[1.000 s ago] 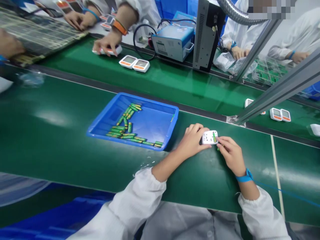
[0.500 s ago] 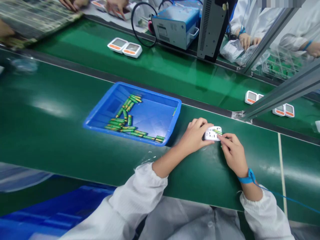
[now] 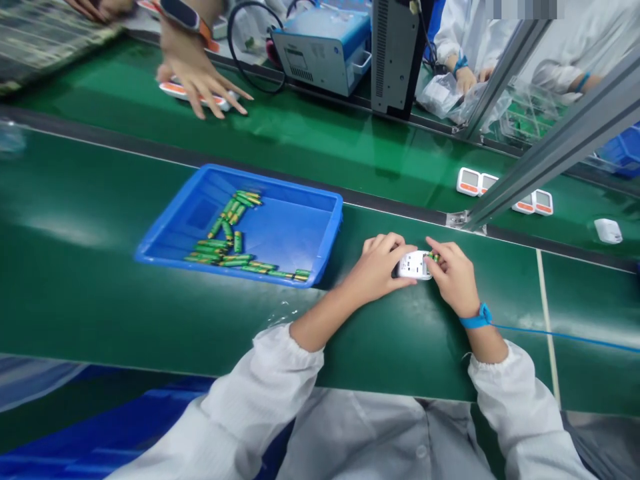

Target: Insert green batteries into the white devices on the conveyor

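My left hand (image 3: 383,267) grips a small white device (image 3: 413,265) by its left end, back side up, just over the green bench. At the device's right end, my right hand (image 3: 454,275) pinches a green battery (image 3: 434,257), its fingers partly covering it. A blue strap with a cord circles my right wrist. To the left of my hands stands a blue tray (image 3: 327,233), in which several green batteries (image 3: 220,248) lie loose along the left and front sides.
Across a dark rail runs a green belt (image 3: 320,140) carrying several white-and-orange devices (image 3: 469,181). A co-worker's hand (image 3: 197,73) reaches over the belt. A metal post (image 3: 540,127) slants down to the rail at right. Behind stands a blue-grey instrument box (image 3: 317,57).
My right fingers have shifted over the device's right end, with the battery now at that end. A co-worker's hand has come down onto the devices at the upper left. The view has shifted right.
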The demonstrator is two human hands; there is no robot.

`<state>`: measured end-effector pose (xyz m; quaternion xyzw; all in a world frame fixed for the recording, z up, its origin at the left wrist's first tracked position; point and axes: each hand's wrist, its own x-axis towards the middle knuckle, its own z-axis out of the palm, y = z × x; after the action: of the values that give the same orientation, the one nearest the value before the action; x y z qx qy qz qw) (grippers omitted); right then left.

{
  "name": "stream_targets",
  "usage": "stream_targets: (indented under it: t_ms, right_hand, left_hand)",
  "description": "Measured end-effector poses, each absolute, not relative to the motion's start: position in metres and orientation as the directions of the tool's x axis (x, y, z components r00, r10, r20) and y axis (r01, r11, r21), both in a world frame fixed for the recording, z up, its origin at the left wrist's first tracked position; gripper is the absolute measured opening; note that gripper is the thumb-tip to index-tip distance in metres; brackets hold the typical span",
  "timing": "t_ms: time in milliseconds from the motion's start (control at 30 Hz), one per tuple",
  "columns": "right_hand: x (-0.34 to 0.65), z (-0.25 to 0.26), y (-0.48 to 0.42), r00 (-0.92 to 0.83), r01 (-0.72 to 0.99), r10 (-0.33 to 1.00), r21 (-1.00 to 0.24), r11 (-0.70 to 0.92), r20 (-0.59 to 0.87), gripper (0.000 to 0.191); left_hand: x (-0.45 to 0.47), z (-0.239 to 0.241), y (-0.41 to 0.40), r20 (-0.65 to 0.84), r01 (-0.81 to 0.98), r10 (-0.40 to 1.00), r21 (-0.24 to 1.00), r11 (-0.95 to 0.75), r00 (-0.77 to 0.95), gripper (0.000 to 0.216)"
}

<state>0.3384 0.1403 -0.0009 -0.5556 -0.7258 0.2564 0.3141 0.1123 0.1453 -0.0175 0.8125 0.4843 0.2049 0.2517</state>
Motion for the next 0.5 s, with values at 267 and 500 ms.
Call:
stream_targets:
  t_ms: [267,500]
  right_hand:
    - [0.345,0.001,0.126,0.031,0.528,0.98,-0.836,0.15,0.195,0.028]
    - [0.332,0.001,0.121,-0.044,0.554,0.945,-0.78,0.292,0.323,0.008]
  left_hand:
    - [0.112,-0.018,0.146,0.096,0.669,0.89,0.625,-0.402,0.445,0.068]
    - [0.113,-0.022,0.147,0.122,0.66,0.895,0.635,-0.402,0.428,0.068]
